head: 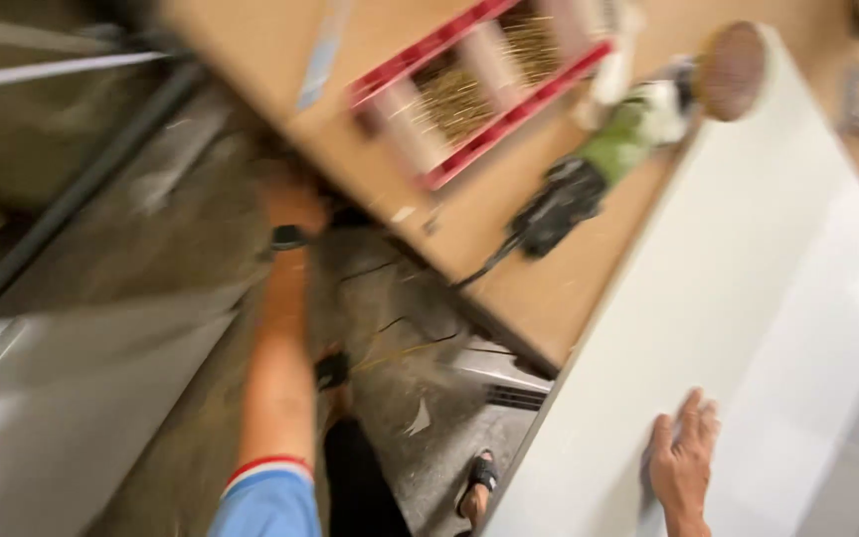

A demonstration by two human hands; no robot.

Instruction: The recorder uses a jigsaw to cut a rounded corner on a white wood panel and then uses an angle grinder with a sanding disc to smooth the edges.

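Note:
The view is tilted and blurred. My left hand (pixel 293 207) reaches forward to the edge of a brown wooden board (pixel 549 288), a dark band on its wrist; whether it grips the edge is too blurred to tell. My right hand (pixel 683 462) lies flat, fingers apart, on a large white panel (pixel 748 278) that rests on the board. A green and black angle grinder (pixel 599 164) with a round sanding disc (pixel 731 70) lies on the board beside the panel's edge, its black cord (pixel 484 268) trailing off the board.
A red-framed tray (pixel 479 85) holding straw-like fibre and pale rolls sits on the board's far part. Below is a cracked grey concrete floor (pixel 410 328), with my sandalled foot (pixel 477 482). Dark metal rails (pixel 82 189) run along the left.

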